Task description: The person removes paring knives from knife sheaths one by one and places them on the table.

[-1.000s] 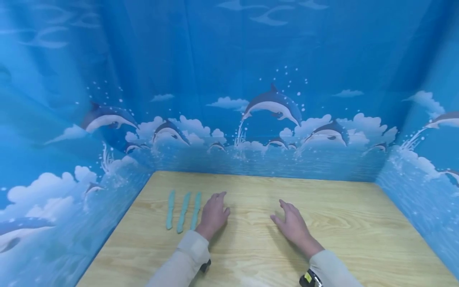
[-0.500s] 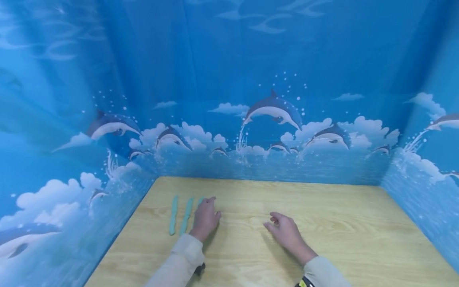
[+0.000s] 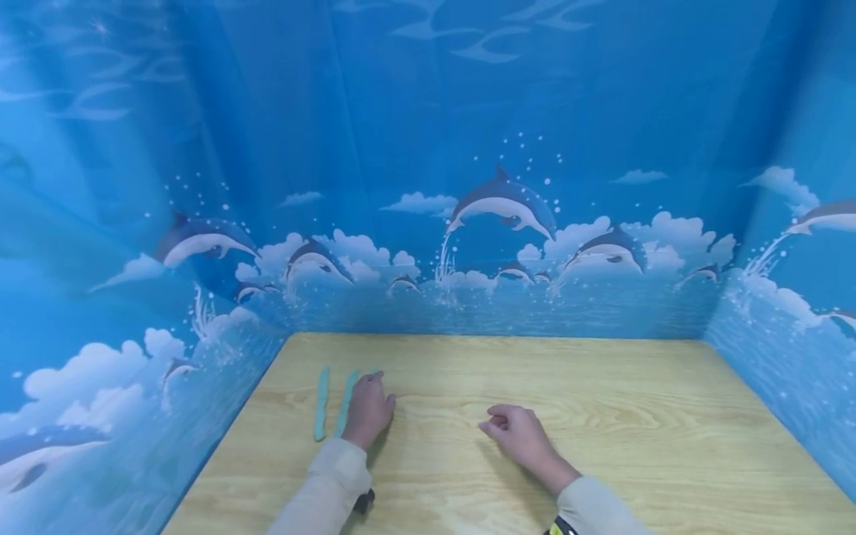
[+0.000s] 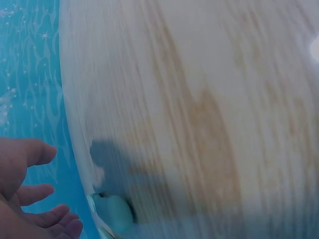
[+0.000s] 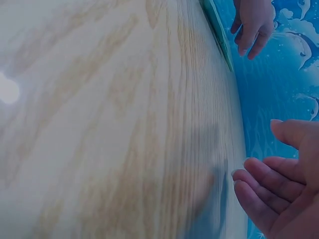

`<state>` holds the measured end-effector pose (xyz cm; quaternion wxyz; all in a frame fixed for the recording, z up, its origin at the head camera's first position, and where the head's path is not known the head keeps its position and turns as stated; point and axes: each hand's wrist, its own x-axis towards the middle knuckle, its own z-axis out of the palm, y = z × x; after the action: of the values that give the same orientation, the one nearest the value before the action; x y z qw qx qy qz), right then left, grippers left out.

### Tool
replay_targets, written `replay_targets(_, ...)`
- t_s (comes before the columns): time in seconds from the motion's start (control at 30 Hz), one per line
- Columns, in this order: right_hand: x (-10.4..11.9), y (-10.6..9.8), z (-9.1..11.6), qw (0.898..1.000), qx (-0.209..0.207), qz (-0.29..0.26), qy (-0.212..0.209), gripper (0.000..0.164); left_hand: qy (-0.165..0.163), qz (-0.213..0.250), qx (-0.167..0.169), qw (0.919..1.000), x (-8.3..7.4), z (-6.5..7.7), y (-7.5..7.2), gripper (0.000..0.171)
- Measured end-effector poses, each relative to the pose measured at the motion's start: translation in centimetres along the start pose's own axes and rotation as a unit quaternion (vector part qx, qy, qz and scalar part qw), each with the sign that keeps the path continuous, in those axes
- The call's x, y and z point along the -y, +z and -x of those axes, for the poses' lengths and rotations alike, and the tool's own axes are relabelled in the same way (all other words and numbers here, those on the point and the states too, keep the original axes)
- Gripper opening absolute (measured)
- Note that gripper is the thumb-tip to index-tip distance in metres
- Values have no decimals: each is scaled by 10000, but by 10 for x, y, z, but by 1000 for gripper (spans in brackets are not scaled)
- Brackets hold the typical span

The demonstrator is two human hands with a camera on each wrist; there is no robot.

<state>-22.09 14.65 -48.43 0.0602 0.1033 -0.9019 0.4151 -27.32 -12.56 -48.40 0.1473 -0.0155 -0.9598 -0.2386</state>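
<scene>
Three slim mint-green knives lie side by side at the table's left: the leftmost knife (image 3: 322, 405), the middle knife (image 3: 347, 401), and a third one mostly hidden by my left hand (image 3: 368, 412). That hand hovers over the third knife with relaxed fingers and holds nothing. In the left wrist view, the thumb and fingers (image 4: 37, 194) are spread apart, with a rounded green knife end (image 4: 118, 214) lying close by on the tabletop. My right hand (image 3: 524, 438) is above the middle of the table, its fingers loosely bent; the right wrist view shows its palm (image 5: 291, 199) with nothing in it.
The light wood-grain table (image 3: 602, 386) is bounded at the back and both sides by a blue curtain (image 3: 414, 111) printed with dolphins and clouds. Both forearms wear pale sleeves, and a dark device is strapped at each wrist.
My left hand has shifted left, from beside the third knife to over it. The right hand has moved slightly left and its fingers have drawn in. The knives lie as before.
</scene>
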Motion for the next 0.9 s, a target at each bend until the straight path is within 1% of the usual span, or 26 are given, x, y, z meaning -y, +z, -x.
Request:
replay_targets(0.2,3,4,0,9997,188,18,-178,35,-23,-23,-61,10000,6,0,0,49)
replay_targets(0.37,6,5,0,9986,466,-29,-257,35,-146,-20,11,9999,9,2,-2,50)
replay_targets(0.53,7,5,2,9975,621,-115,-322,38,-321,-21,154,9994,11,3,-2,51)
replay_targets(0.7,8,7,2,9967,716,-298,-255,39,-322,-38,286,9991,12,3,-1,49)
replay_targets(0.9,6,13,2,9951,799,-546,-213,40,-244,-330,338,9986,11,3,1,40)
